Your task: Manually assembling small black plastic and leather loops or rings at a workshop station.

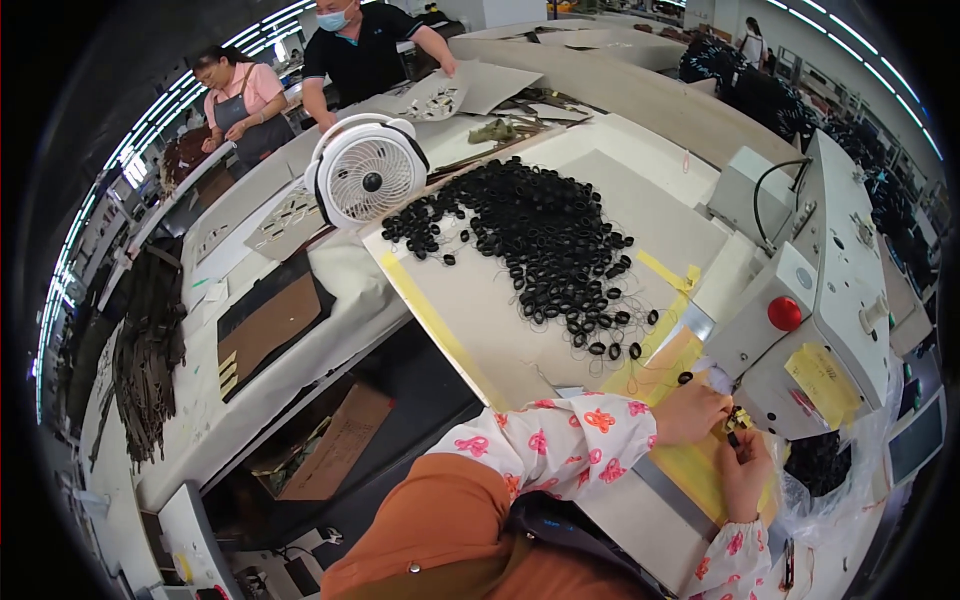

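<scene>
At the grey-white machine (pixel 800 290) on the right, both my hands are close together by its small brass-coloured clamp (pixel 737 420). My left hand (pixel 692 413) has its fingers bent together beside the clamp; what they hold, if anything, is hidden. Just below it, my right hand (pixel 745 476) pinches a short black strip (pixel 733 439) between thumb and fingers. A single black loop (pixel 685 378) lies above my left hand. Many more small black loops (pixel 540 215), trailing loose threads, are heaped over the pale tabletop (pixel 470 310) ahead.
A white fan (pixel 370 180) stands at the heap's far left. The machine carries a red button (pixel 784 313). Beside it is a clear plastic bag (pixel 830 500) with dark pieces. Brown panels (pixel 270 322) lie on the left table. Two people (pixel 360 50) (pixel 245 105) work beyond.
</scene>
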The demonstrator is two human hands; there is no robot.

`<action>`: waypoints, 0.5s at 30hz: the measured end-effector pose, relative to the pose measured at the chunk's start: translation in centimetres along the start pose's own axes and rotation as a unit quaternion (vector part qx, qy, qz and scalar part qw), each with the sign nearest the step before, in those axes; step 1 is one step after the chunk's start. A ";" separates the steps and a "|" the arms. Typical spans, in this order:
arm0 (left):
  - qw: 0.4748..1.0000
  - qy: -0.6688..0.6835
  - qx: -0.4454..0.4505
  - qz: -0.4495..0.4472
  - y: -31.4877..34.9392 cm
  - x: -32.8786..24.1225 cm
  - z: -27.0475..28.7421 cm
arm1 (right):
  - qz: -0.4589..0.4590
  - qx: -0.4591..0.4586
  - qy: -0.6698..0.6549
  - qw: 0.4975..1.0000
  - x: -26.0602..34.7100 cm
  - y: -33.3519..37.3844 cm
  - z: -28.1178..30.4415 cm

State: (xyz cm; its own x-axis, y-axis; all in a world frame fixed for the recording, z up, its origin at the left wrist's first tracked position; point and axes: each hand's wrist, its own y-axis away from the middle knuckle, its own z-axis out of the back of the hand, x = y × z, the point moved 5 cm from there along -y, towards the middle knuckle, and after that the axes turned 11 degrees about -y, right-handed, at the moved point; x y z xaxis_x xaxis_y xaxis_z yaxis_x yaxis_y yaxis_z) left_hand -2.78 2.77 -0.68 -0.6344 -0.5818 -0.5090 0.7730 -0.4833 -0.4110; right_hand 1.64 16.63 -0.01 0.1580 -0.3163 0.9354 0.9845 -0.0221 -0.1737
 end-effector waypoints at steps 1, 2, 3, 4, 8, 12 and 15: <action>1.000 0.020 -0.021 -0.006 -0.1 0.2 -0.2 | 0.014 -0.012 0.023 1.000 0.2 0.0 0.0; 1.000 0.014 -0.024 -0.004 -0.1 0.5 -0.5 | 0.029 -0.025 0.047 0.998 0.3 0.0 0.1; 0.999 0.004 -0.038 -0.013 -0.1 0.8 -0.8 | 0.033 -0.022 0.043 0.998 0.4 0.0 0.0; 0.998 -0.004 -0.051 -0.023 -0.1 0.7 -0.7 | 0.040 -0.019 0.041 0.998 0.4 -0.1 0.1; 1.000 -0.010 -0.004 0.028 -0.3 0.9 0.0 | 0.042 -0.006 0.031 0.999 -0.1 -0.5 -0.1; 0.991 -0.130 -0.014 0.021 -0.4 1.9 -0.7 | 0.056 0.011 0.037 0.998 -0.5 -0.3 -0.3; 0.979 -0.172 -0.104 -0.015 0.4 2.0 0.2 | 0.040 0.002 0.033 0.999 -0.9 0.3 0.1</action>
State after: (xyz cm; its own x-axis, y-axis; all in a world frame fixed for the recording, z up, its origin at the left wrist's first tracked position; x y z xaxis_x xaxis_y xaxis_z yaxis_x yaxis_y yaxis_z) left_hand -3.75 1.26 -1.74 -0.5943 -0.7725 -0.2237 0.7155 -0.3809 -0.5856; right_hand 1.81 16.96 -0.87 0.2315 -0.3783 0.8963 0.9691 0.0091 -0.2465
